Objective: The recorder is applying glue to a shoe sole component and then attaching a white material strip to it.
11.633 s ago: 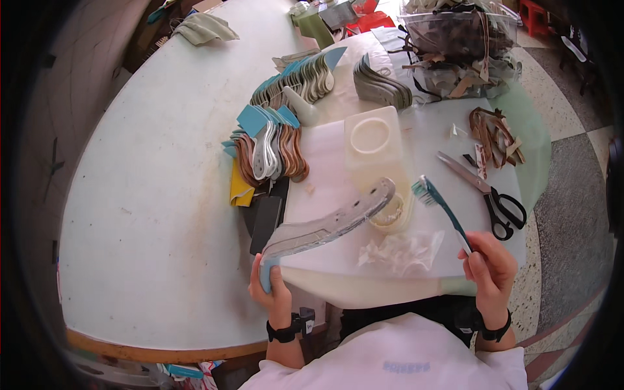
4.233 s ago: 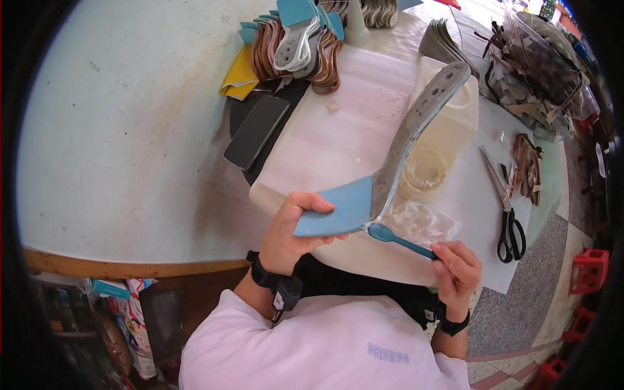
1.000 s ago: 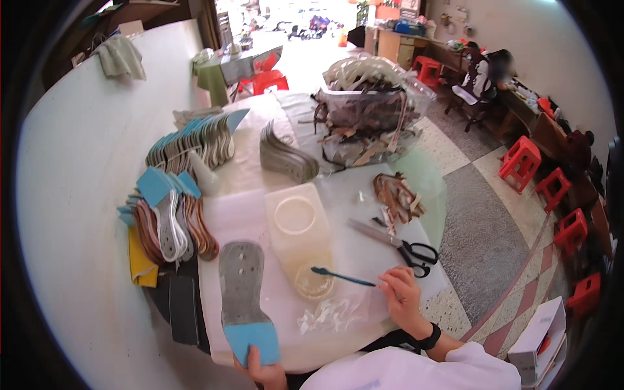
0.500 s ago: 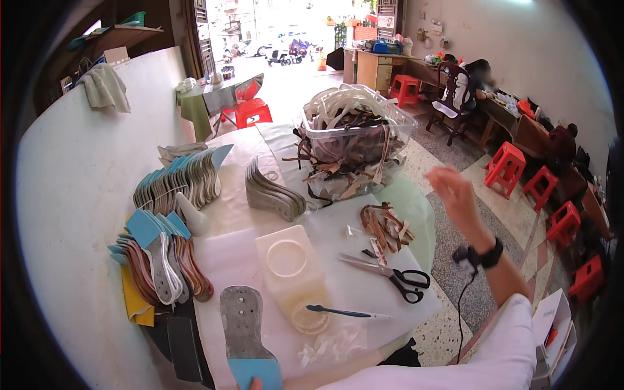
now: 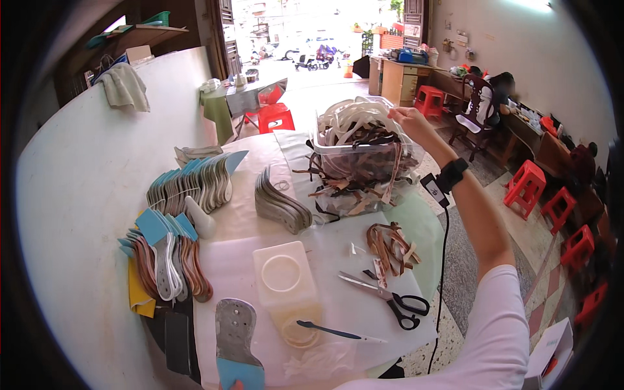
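The grey sole is at the near side of the table, a bit left of the middle. Its long way runs from near to far. The round end with little holes points far away and leans a tiny bit left, and the blue end points near. I cannot tell if the whole sole lies flat.

The left hand is clamped on the near blue end, and just a little of it shows at the bottom edge. So the sole sticks out past this hand, toward the far side.

The right hand is far off, well apart from the sole, up at the right side of the clear bin. Its fingertips are close together by the white strips, but I cannot tell if they pinch one.

To the right of the sole, a dark blue brush rests across a small round bowl. Just past the bowl sits a pale box with a ring on top. Farther right are black-handled scissors and some brown strips. A dark phone lies to the left of the sole.
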Available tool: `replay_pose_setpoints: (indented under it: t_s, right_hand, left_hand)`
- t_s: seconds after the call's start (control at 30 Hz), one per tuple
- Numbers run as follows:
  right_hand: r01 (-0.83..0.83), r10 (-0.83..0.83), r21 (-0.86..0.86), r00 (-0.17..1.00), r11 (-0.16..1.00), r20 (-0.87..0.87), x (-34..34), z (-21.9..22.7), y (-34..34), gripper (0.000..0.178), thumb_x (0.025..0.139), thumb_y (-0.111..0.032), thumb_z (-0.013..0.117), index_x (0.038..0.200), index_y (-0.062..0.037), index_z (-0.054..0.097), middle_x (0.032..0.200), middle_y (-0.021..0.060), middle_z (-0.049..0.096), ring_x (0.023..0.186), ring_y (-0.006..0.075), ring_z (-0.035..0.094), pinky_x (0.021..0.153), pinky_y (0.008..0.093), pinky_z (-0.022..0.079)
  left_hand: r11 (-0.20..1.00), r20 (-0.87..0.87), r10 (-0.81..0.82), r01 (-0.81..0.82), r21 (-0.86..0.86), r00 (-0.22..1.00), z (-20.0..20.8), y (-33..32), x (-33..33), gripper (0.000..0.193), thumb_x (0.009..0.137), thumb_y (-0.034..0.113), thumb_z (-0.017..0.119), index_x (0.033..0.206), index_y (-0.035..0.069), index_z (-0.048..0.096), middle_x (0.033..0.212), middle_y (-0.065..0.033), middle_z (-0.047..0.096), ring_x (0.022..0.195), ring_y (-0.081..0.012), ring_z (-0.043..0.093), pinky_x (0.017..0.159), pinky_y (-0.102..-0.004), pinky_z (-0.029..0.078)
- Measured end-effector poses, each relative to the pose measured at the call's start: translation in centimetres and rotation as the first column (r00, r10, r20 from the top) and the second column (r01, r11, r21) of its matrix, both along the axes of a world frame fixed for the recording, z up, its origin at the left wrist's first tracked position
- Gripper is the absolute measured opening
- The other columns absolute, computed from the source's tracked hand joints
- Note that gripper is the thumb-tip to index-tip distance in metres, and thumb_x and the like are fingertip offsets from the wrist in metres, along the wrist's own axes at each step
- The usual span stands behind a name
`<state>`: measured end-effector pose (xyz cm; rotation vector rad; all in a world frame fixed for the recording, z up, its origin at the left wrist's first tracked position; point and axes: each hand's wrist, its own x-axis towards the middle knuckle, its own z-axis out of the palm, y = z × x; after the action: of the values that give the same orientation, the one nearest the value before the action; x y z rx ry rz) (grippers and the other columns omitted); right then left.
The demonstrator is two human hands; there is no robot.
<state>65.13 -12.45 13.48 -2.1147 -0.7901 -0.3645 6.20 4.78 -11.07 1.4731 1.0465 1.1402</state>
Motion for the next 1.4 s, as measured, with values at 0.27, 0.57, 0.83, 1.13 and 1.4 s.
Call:
replay_pose_setpoints:
  t_s: [0.27,0.57,0.83,1.13,1.4]
  right_hand:
    - [-0.073,0.071,0.244,0.997,0.967,0.017,1.5,0.4,-2.9,0.026,0.09,-0.016,0.05,0.092,0.0057,0.064,0.077,0.0069,0.065,0.075,0.0121,0.056,0.072,0.0253,0.043]
    - [-0.123,0.224,0.538,0.967,0.834,-0.125,-4.8,4.0,-7.0,0.02,0.086,-0.005,0.053,0.101,-0.0019,0.065,0.086,0.0022,0.064,0.067,0.0057,0.057,0.057,0.0205,0.046]
    - [-0.301,0.417,0.607,0.907,0.735,-0.055,-17.2,5.0,-12.8,0.021,0.085,-0.002,0.05,0.1,0.0041,0.063,0.087,0.0079,0.062,0.072,0.0122,0.059,0.067,0.0245,0.048]
    - [-0.146,0.092,0.146,0.941,0.979,0.326,-33.4,2.0,-15.7,0.039,0.076,0.008,0.039,0.11,0.0056,0.059,0.104,0.0146,0.061,0.098,0.0252,0.063,0.083,0.0308,0.047]
    - [0.103,-0.112,0.046,0.872,0.994,0.476,-41.2,-2.1,-14.5,0.028,0.069,0.016,0.051,0.092,0.0034,0.064,0.09,0.0137,0.062,0.078,0.0211,0.066,0.064,0.0283,0.052]
  left_hand:
    - [0.893,0.285,0.151,-0.006,-0.45,0.946,1.7,-0.4,0.8,0.048,0.064,0.007,0.066,0.108,-0.007,0.053,0.105,-0.0245,0.054,0.096,-0.0396,0.053,0.086,-0.0497,0.043]
    - [0.987,0.159,-0.104,0.121,-0.104,0.982,-1.0,0.0,-2.4,0.043,0.071,-0.004,0.061,0.111,-0.007,0.048,0.109,-0.0249,0.049,0.097,-0.0359,0.053,0.083,-0.0453,0.046]
    - [0.76,-0.362,-0.078,0.29,0.581,0.929,1.6,-0.4,-2.4,0.038,0.069,0.0,0.07,0.101,-0.007,0.051,0.103,-0.0282,0.053,0.087,-0.0442,0.054,0.077,-0.0493,0.048]
    - [0.742,-0.106,-0.286,0.29,0.605,0.952,0.1,1.6,-2.5,0.031,0.074,0.006,0.067,0.101,-0.006,0.057,0.087,-0.0218,0.058,0.073,-0.0331,0.056,0.067,-0.0413,0.048]
    - [0.869,0.464,-0.382,0.481,-0.115,0.799,-1.7,2.5,-3.6,0.04,0.074,0.02,0.058,0.109,0.0,0.053,0.098,-0.0145,0.055,0.091,-0.0282,0.055,0.081,-0.039,0.046]
